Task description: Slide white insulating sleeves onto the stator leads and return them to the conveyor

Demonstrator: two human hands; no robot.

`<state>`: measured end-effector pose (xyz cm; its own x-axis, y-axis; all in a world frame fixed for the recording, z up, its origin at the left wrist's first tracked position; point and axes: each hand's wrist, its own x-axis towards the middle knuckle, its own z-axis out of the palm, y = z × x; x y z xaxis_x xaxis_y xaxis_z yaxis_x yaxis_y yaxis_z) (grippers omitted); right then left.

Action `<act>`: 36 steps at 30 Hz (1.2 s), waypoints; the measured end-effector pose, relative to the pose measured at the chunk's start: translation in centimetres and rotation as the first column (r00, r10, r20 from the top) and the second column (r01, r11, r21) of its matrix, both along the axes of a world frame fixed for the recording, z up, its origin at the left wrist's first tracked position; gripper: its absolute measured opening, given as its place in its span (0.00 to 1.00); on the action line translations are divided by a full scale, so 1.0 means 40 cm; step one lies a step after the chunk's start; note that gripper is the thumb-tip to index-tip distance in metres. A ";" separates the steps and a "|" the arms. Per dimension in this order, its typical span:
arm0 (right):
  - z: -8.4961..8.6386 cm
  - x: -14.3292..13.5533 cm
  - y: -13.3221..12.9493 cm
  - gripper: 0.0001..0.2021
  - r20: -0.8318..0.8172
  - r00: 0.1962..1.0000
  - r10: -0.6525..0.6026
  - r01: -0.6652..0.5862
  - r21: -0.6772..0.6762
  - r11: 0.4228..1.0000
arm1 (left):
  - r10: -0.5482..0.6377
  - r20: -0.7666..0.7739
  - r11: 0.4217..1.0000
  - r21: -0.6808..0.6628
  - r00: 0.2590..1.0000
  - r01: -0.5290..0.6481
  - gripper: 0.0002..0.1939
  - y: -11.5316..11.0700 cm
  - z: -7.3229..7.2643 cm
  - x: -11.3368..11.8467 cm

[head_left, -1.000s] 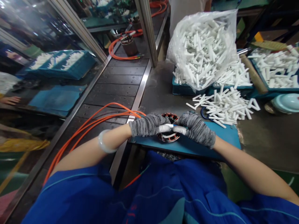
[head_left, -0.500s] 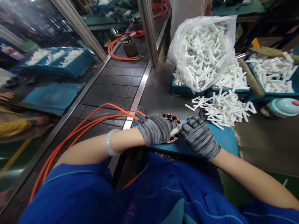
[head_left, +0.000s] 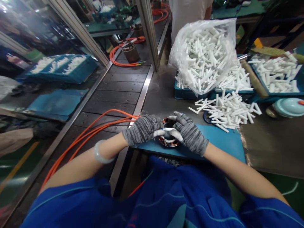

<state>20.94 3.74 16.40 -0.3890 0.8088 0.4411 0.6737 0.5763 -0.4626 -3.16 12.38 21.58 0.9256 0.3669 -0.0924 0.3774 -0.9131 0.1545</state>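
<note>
A round motor stator (head_left: 169,144) with copper-coloured windings and a dark open centre lies on the blue mat (head_left: 220,142), partly covered by my hands. My left hand (head_left: 144,129), in a grey striped glove with pale fingertips, is pinched at the stator's left side, on one end of a thin white tube (head_left: 168,129). From the right, my right hand (head_left: 191,133), gloved alike, curls over the stator with its thumb low and fingers above, around the tube's other end. Orange cables (head_left: 106,119) run from the stator area to the left, partly behind my left hand.
Loose white tubes (head_left: 231,110) are heaped behind the mat, with a blue ring (head_left: 207,117) beside them. A plastic bag of tubes (head_left: 201,57) rests on blue bins. A lidded jar (head_left: 287,107) stands right. A slatted conveyor (head_left: 121,96) with a metal edge runs along the left.
Both hands have shifted left, and the right fingers have spread more over the stator. A thin white tube now shows between the hands, where a thicker white piece showed before.
</note>
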 end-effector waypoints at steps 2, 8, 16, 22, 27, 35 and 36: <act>-0.033 -0.004 0.007 0.17 -0.013 1.000 0.012 -0.012 0.026 1.000 | -0.021 -0.005 1.000 0.015 1.000 0.021 0.22 -0.001 -0.011 0.005; -0.072 0.046 0.000 0.14 -0.089 0.990 0.110 -0.108 0.029 0.994 | -0.059 -0.001 0.998 0.033 0.998 0.059 0.20 -0.001 -0.024 -0.001; -0.010 0.030 0.000 0.14 -0.101 0.992 0.079 -0.077 0.022 0.997 | 0.008 0.044 0.997 0.080 0.999 -0.011 0.28 -0.015 -0.020 0.013; 0.021 -0.017 0.001 0.15 0.133 0.991 -0.030 0.014 0.123 0.992 | 0.007 0.063 0.983 0.181 0.998 -0.018 0.27 -0.034 -0.020 0.022; -0.043 0.034 0.014 0.16 0.125 0.990 0.065 -0.085 0.165 0.983 | -0.064 0.074 0.990 0.132 0.995 0.054 0.28 -0.023 -0.030 0.016; -0.054 0.097 -0.031 0.18 -0.148 0.989 0.028 -0.042 -0.088 0.995 | 0.038 0.185 0.998 0.034 0.982 -0.045 0.23 0.011 0.030 -0.038; -0.040 0.098 -0.055 0.20 -0.185 0.980 -0.074 0.054 -0.109 0.993 | 0.066 0.229 0.997 0.015 0.971 -0.072 0.24 0.022 0.030 -0.065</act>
